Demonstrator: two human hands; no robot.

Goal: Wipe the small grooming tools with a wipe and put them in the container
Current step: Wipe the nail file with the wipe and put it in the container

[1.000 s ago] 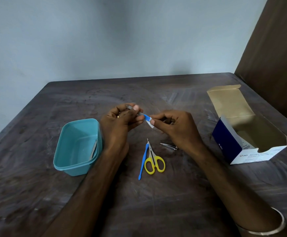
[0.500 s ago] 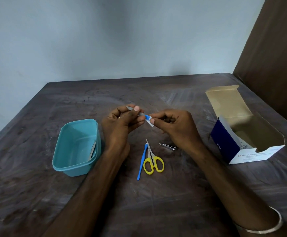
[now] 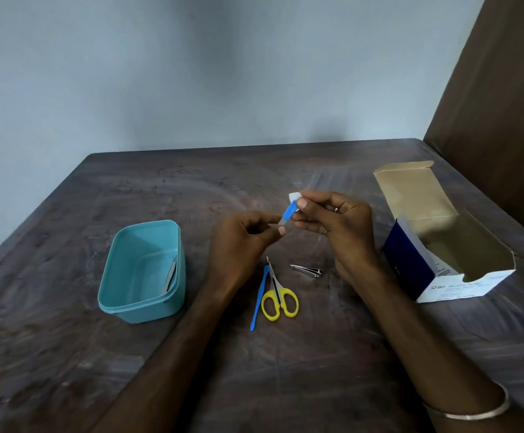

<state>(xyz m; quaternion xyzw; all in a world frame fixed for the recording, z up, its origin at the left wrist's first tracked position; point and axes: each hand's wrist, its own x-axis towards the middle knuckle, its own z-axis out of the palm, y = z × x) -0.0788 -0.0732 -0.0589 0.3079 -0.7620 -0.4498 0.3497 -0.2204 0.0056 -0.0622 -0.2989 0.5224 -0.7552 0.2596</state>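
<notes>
My right hand [image 3: 337, 228] pinches a small white wipe [image 3: 294, 197] around a blue-handled tool [image 3: 289, 212]; my left hand [image 3: 245, 242] pinches its lower tip. Teal plastic container [image 3: 142, 303] sits left, yellow-handled scissors [image 3: 277, 296] near.

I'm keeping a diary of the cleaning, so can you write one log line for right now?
left hand: pinches blue-handled tool | right hand: wipe on tool | container: one metal tool inside | scissors, clipper: waiting

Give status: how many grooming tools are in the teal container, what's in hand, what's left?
Done: one metal file lies in the teal container. In hand: the right hand pinches a blue-handled tool with a white wipe; the left hand pinches its lower end. Left on the table: scissors, blue stick, nail clipper.
</notes>
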